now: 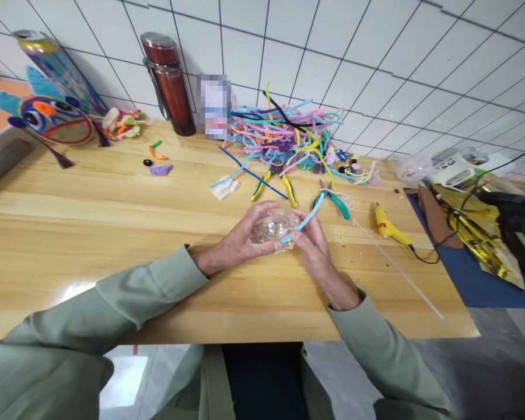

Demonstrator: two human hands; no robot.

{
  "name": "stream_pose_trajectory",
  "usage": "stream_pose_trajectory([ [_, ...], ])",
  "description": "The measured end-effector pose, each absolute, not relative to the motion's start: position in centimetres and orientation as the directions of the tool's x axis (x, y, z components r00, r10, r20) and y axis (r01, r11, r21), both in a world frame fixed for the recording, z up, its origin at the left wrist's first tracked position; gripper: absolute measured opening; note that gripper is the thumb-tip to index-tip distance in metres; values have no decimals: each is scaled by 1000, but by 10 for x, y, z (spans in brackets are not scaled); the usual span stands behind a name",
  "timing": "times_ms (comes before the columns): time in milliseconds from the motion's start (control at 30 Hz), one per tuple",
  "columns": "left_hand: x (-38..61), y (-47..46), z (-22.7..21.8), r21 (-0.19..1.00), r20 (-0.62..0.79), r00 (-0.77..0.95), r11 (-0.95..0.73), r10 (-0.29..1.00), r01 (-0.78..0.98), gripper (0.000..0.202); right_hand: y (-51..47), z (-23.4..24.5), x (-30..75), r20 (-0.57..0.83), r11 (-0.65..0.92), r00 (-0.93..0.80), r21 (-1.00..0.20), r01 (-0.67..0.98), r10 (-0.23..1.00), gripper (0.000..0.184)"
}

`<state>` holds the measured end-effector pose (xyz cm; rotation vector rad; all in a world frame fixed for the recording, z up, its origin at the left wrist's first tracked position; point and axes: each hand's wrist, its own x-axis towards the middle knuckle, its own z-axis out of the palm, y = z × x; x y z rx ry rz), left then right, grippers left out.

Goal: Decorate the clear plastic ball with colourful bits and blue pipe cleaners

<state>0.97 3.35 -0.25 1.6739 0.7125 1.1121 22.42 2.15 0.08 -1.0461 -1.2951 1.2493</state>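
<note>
Green sleeves [157, 286], one pair, nearest to me on the feed, reaching over the wooden table [254, 303]. Clear ball [275, 226], one, shiny (I cannot make out its inside), between both hands above the near middle of the tabletop. Left hand [241, 238]: curled around the ball's left side. Right hand [317, 248]: thumb and fingers pinching a light-blue strip [308, 217] against the ball's right side, the strip's loose end slanting far and right. White thin rod [398, 268], one, lying at the right. Yellow glue gun [391, 224], one, right of the rod, its black cord [437, 254] trailing off to the right. Teal-handled pliers [339, 206], one pair, beyond the right hand; yellow-handled pliers [290, 189], one pair, left of those. White scrap [224, 188], farther left. Fuzzy stems [284, 131], one large multicoloured heap, far side. Red flask [170, 87], upright, left of the heap; farther left I log a cartoon-faced piece [55, 119] and a tall can [56, 70]. White tiled wall [345, 35], behind everything.
</note>
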Motion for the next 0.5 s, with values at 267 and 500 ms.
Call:
stream_pose_trajectory([
  [267,9,36,-5,934,340,412,-355,846,-42,80,22,1,223,71,61,-121,-995,-81,990,51],
  [500,10,40,-7,949,309,413,-309,857,-69,102,23,-2,224,85,77,-88,-993,-89,993,52],
])
